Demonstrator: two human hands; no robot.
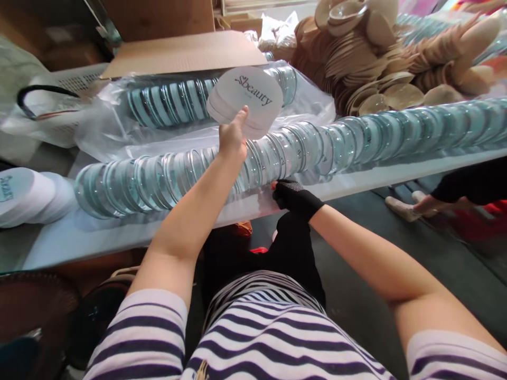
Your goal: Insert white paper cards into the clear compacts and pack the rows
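Note:
My left hand grips a small stack of white rounded cards, thumb on top. The upper card bears the dark printed word "beauty". Below it runs a long row of clear, round, shallow plastic pieces standing on edge, with white inserts showing among them. My right hand, in a black fingerless glove, is closed at the table's near edge, just in front of the row. Its fingertips are mostly hidden, and whatever they may hold cannot be made out.
More white cards lie at the left table end. Behind the row, clear plastic wrapping surrounds another row of clear pieces, beside a cardboard box. Beige scoop-shaped pieces are heaped at back right. A person's hand shows at right.

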